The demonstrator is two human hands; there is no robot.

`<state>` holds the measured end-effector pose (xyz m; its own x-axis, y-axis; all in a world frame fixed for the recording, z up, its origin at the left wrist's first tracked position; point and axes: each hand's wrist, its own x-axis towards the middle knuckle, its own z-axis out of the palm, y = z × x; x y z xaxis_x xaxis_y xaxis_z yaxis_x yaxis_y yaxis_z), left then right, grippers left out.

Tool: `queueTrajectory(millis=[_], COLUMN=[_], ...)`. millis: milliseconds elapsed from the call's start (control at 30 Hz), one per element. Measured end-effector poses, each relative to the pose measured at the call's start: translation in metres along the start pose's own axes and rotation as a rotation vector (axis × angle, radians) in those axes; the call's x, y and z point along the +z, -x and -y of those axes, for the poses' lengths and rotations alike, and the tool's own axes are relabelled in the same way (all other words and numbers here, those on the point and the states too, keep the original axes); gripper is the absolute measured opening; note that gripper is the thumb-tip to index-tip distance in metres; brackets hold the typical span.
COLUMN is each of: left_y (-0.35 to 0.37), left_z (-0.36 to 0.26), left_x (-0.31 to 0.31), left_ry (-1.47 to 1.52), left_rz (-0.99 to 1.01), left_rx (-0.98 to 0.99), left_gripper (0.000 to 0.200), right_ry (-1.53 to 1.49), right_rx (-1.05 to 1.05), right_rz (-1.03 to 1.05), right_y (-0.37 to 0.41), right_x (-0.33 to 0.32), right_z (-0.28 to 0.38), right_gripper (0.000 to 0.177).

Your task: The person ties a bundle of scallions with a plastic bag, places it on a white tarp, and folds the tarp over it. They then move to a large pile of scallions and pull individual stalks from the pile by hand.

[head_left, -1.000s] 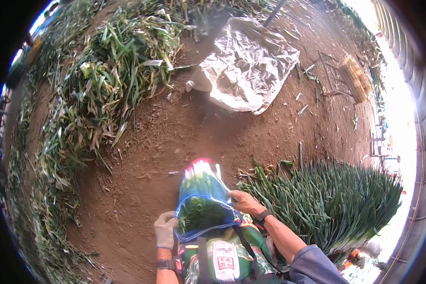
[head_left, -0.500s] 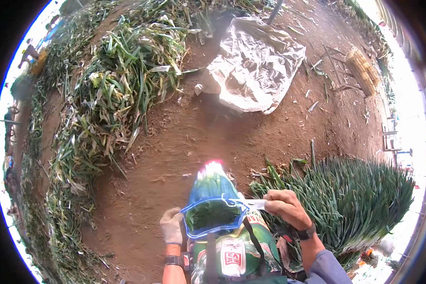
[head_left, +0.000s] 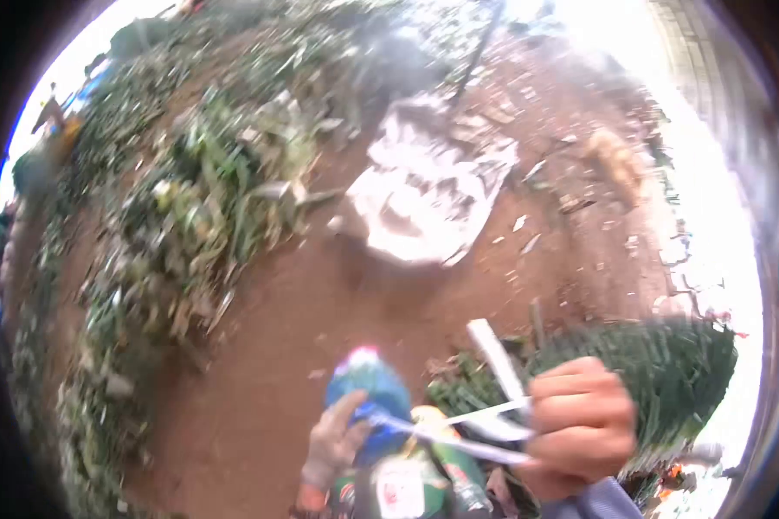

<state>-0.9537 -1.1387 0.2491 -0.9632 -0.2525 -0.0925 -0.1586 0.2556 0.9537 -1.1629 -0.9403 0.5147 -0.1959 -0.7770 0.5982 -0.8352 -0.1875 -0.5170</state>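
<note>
A blue bag [head_left: 370, 387] of green onions lies across my lap, its far tip pale and bright. My gloved left hand [head_left: 334, 439] is closed on the gathered mouth of this bag. White drawstrings [head_left: 472, 447] run taut from the mouth to my right hand [head_left: 582, 424], which is wrapped round them in a fist. A loose white end [head_left: 495, 356] sticks up from that fist. Beneath the bag, a green printed apron [head_left: 433, 484] covers my lap. The picture is smeared by motion.
Bundled green onions [head_left: 658, 381] stand to the right. On the left lies a long heap of leaf scraps [head_left: 199, 225]. A crumpled white sheet [head_left: 415, 203] rests on the brown soil [head_left: 260, 346] ahead, with a blurred straw-coloured seat [head_left: 616, 164] farther right.
My right hand has risen and moved right, drawing the white drawstrings out long. The bag's wide-open mouth is now gathered at my left hand. The view has shifted.
</note>
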Motion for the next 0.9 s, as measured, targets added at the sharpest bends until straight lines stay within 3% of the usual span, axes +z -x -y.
queueTrajectory(millis=[67, 100, 233, 333, 400, 533, 567, 633, 667, 700, 800, 833, 867, 900], left_y=[-0.013, -0.014, 0.005, 0.007, -0.002, -0.023, -0.027, -0.034, -0.037, -0.033, -0.033, -0.034, -0.036, -0.038], left_z=[-0.021, -0.035, -0.105, -0.127, -0.132, -0.135, -0.152, -0.15, -0.149, -0.149, -0.146, -0.144, -0.142, -0.141], left_x=[0.016, 0.021, 0.032, 0.027, 0.024, 0.027, 0.031, 0.025, 0.021, 0.018, 0.016, 0.016, 0.016, 0.015], left_ry=[0.079, 0.163, 0.77, 0.985, 0.878, 0.937, 0.982, 1.09, 1.148, 1.074, 0.984, 0.978, 0.974, 0.965], left_rz=[0.114, 0.127, -0.079, -0.197, -0.1, -0.182, -0.369, -0.408, -0.434, -0.383, -0.344, -0.351, -0.355, -0.358], left_rx=[0.231, 0.198, -0.297, -0.384, -0.287, -0.313, -0.369, -0.42, -0.444, -0.397, -0.336, -0.328, -0.323, -0.314], left_gripper=[0.05, 0.045, 0.026, 0.014, 0.016, 0.012, 0.01, 0.009, 0.009, 0.01, 0.01, 0.01, 0.01, 0.01], right_ry=[0.037, 0.075, 0.238, 0.36, 0.406, 0.609, 0.889, 1.018, 0.864, 0.463, -0.897, -1.003, -0.815, -0.576], right_rx=[-0.176, -0.171, -0.259, -0.25, -0.12, 0.462, 0.315, 0.438, 0.71, 0.749, 0.79, 0.9, 0.827, 0.724], right_rz=[-0.174, -0.168, -0.283, -0.318, -0.337, -0.223, -0.204, -0.125, -0.057, -0.089, -0.304, -0.09, -0.166, -0.063], right_y=[-0.021, -0.031, -0.07, -0.085, -0.079, -0.01, 0.011, 0.06, 0.073, 0.086, 0.149, 0.146, 0.123, 0.131], right_x=[0.012, 0.008, -0.001, -0.008, -0.006, 0.0, -0.001, 0.009, 0.017, 0.029, 0.119, 0.138, 0.162, 0.18], right_z=[-0.002, 0.004, 0.005, -0.022, -0.069, -0.18, -0.184, -0.173, -0.144, -0.125, -0.103, -0.08, -0.04, -0.04], right_gripper=[0.019, 0.021, 0.024, 0.02, 0.022, 0.019, 0.018, 0.031, 0.043, 0.034, 0.036, 0.043, 0.026, 0.028])
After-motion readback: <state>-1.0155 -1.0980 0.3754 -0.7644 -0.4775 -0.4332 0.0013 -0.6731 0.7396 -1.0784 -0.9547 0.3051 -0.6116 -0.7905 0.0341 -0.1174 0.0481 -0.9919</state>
